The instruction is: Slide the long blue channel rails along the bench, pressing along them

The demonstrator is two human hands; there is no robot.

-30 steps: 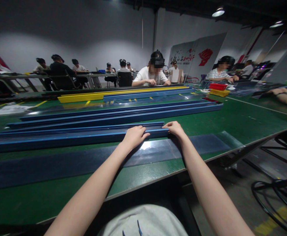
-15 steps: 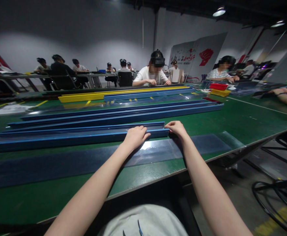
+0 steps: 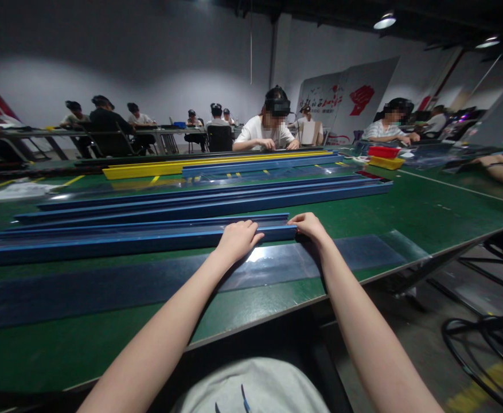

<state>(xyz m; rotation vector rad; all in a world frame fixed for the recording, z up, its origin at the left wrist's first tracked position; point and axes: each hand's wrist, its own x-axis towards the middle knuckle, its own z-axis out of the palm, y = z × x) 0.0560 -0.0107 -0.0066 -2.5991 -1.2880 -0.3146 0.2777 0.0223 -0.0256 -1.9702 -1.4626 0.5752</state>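
Observation:
A long blue plastic channel [image 3: 105, 243] with raised sides lies across the green table, its right end in front of me. My left hand [image 3: 239, 238] is closed over the channel's near wall, with the fingers reaching inside and the thumb on the outer side. At the open right end, my right hand [image 3: 310, 225] is closed in a pinch, its fingertips touching the end. Whatever sits between those fingertips is too small or hidden to make out. A clear plastic strip [image 3: 272, 265] lies flat on the table nearer to me, passing under my forearms.
Further blue channels [image 3: 217, 202] lie parallel beyond mine, then a yellow channel [image 3: 148, 170]. Red and yellow bins [image 3: 384, 158] stand at the back right. A co-worker [image 3: 268, 129] sits opposite. The table's near edge [image 3: 255, 326] runs beneath my forearms.
My right fingertips have shifted very slightly left at the channel's end. My left hand and the channel look the same.

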